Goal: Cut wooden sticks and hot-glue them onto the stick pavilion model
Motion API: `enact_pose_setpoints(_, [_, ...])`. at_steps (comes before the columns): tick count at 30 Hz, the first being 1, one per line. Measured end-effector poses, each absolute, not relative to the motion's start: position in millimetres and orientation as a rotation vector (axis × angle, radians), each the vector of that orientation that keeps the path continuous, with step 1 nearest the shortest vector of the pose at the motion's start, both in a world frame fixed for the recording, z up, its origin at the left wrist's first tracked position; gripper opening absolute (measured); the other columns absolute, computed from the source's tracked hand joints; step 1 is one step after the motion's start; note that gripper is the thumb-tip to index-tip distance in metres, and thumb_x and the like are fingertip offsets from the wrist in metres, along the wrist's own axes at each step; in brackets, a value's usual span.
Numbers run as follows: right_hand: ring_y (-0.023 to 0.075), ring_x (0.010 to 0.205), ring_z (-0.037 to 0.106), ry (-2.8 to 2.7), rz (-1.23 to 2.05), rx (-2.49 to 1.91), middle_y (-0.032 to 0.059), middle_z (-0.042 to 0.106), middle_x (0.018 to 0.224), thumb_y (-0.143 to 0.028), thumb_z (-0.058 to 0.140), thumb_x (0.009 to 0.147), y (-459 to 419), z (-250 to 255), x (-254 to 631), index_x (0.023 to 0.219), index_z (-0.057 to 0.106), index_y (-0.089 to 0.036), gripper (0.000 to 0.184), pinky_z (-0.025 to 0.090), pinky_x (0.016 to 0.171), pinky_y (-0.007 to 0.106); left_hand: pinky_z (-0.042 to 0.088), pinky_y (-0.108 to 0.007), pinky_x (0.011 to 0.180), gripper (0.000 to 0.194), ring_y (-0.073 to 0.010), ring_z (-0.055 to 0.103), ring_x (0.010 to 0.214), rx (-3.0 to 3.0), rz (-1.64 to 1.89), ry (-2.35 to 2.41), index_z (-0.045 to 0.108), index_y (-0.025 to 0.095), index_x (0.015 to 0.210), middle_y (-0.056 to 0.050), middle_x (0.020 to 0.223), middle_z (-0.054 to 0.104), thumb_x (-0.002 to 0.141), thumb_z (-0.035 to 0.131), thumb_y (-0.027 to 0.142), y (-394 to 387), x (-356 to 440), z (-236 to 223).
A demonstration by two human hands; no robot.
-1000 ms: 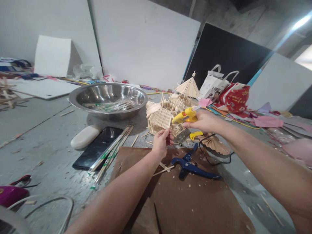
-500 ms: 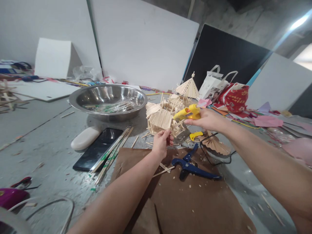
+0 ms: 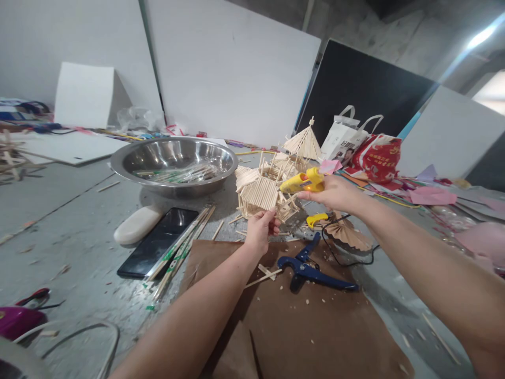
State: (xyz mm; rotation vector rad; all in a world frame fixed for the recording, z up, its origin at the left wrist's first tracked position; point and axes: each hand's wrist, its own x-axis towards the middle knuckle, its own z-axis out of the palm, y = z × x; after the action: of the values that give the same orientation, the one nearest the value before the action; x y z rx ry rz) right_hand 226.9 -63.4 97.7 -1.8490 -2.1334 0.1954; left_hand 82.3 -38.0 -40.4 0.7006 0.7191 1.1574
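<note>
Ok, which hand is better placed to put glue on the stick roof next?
Likely the right hand: it holds the yellow glue gun, tip close to the stick roof's right edge. The left hand is occupied, pinching the roof's lower corner.

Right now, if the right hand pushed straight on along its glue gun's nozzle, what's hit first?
Likely the stick house's slatted front roof: the yellow glue gun in the right hand points at its right edge. Depth is unclear.
</note>
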Motion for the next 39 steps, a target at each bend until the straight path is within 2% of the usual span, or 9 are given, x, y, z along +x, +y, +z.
enact_pose_setpoints(7, [0.0172,0.060,0.055,-2.114,0.192,-1.892,-0.0001,0.060,0.062,-0.051,0.052,0.064,-59.0,93.1,229.6,0.084,0.061,-0.026,0.033,0.040,0.052,0.028,0.030,-0.017,0.034,0.030,-0.0055,0.043,0.032,0.687,1.151,0.724,0.046,0.014,0.058,0.003,0.043,0.052,0.052,0.066,0.036,-37.7,82.4,-38.8])
enact_pose_setpoints(12, [0.0183,0.067,0.057,-2.134,0.167,-1.862,0.0010,0.064,0.075,-0.053,0.052,0.063,-58.5,92.7,230.6,0.085,0.061,-0.026,0.035,0.042,0.057,0.029,0.029,-0.018,0.033,0.026,-0.0056,0.043,0.032,0.688,1.146,0.706,0.045,0.015,0.057,0.003,0.044,0.052,0.052,0.065,0.031,-37.9,82.2,-39.0])
enact_pose_setpoints(18, [0.0170,0.062,0.056,-2.125,0.165,-1.882,0.0004,0.063,0.069,-0.052,0.052,0.063,-59.2,93.3,230.2,0.085,0.061,-0.026,0.035,0.041,0.054,0.028,0.030,-0.017,0.034,0.028,-0.0050,0.044,0.033,0.712,1.143,0.680,0.045,0.015,0.060,0.003,0.045,0.052,0.054,0.066,0.032,-38.4,81.7,-40.4])
enact_pose_setpoints(27, [0.0175,0.069,0.056,-2.139,0.200,-1.849,0.0014,0.064,0.078,-0.047,0.053,0.065,-59.7,94.4,228.7,0.089,0.060,-0.026,0.033,0.043,0.063,0.030,0.032,-0.017,0.037,0.029,-0.0047,0.044,0.035,0.763,1.147,0.659,0.045,0.015,0.061,0.003,0.047,0.052,0.054,0.066,0.033,-37.3,81.1,-42.8])
enact_pose_setpoints(33, [0.0170,0.066,0.056,-2.140,0.199,-1.826,0.0016,0.063,0.073,-0.048,0.054,0.064,-59.2,93.9,229.4,0.087,0.062,-0.025,0.033,0.042,0.060,0.029,0.031,-0.017,0.035,0.030,-0.0047,0.043,0.033,0.782,1.149,0.695,0.044,0.015,0.061,0.004,0.046,0.052,0.055,0.066,0.033,-37.2,80.9,-42.1])
enact_pose_setpoints(39, [0.0142,0.053,0.051,-2.107,0.215,-1.853,-0.0005,0.057,0.056,-0.050,0.053,0.063,-60.2,92.9,229.9,0.084,0.062,-0.025,0.034,0.038,0.049,0.026,0.031,-0.018,0.036,0.030,-0.0054,0.044,0.034,0.788,1.156,0.691,0.044,0.015,0.058,0.003,0.045,0.052,0.056,0.064,0.037,-37.9,80.5,-41.8])
